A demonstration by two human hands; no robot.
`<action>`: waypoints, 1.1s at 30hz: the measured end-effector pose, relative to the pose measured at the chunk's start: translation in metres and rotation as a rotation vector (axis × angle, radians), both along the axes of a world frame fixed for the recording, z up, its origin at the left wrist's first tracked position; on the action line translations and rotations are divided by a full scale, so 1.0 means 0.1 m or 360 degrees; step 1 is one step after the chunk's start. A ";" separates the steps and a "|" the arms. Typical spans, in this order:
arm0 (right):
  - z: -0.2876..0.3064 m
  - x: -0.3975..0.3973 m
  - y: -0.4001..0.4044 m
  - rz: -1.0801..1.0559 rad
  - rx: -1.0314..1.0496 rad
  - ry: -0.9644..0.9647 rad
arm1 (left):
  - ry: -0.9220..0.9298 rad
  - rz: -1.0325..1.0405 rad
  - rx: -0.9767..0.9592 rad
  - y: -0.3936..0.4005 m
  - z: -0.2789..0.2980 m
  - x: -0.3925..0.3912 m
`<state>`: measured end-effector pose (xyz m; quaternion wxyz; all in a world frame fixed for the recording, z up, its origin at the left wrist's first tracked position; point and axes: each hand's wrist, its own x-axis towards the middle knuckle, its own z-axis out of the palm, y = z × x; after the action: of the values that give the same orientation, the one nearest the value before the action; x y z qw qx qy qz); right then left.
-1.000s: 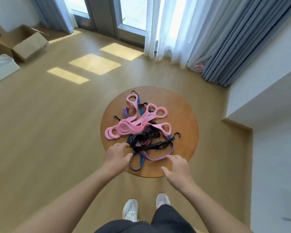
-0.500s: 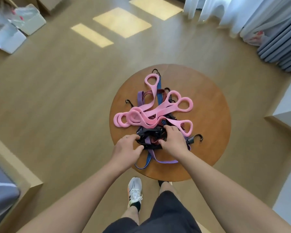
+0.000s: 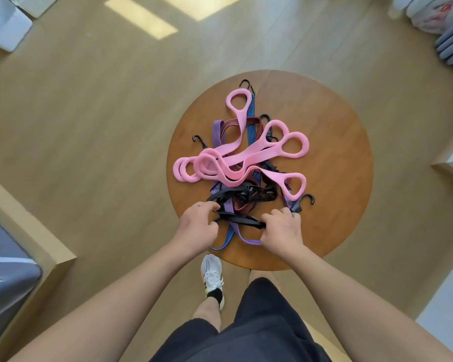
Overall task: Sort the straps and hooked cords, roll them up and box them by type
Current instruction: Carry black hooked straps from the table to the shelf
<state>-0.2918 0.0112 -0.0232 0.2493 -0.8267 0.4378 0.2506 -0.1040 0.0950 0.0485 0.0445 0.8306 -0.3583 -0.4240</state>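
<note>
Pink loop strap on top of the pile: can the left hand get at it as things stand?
Probably yes, once freed. The pink loop strap lies uncovered on top of the pile, just beyond the left hand, but that hand now grips the black strap together with the right hand.

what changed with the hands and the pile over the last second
The right hand, open on the table's near edge a second ago, moved left into the pile and now grips one end of a black strap. The left hand stayed at the pile's near-left edge and now holds the strap's other end, so it spans between the hands. The pink straps and round table are unchanged.
</note>
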 end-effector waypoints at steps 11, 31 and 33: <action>0.97 0.14 -0.01 -0.0613 0.0573 -0.1120 | 0.0122 -0.0427 -0.0244 -0.13 0.31 0.00; 3.18 -0.01 0.19 -0.1256 0.0161 -0.2108 | 0.0140 -0.0584 -0.1438 -0.64 1.91 0.05; 3.31 -0.03 0.24 -0.1237 0.0128 -0.2183 | 0.0157 -0.0584 -0.1403 -0.60 1.98 0.06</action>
<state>-0.2947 0.0349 0.3073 0.5632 -0.5748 0.4345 -0.4045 -0.0981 0.0346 0.2462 0.3338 0.6346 -0.6420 -0.2714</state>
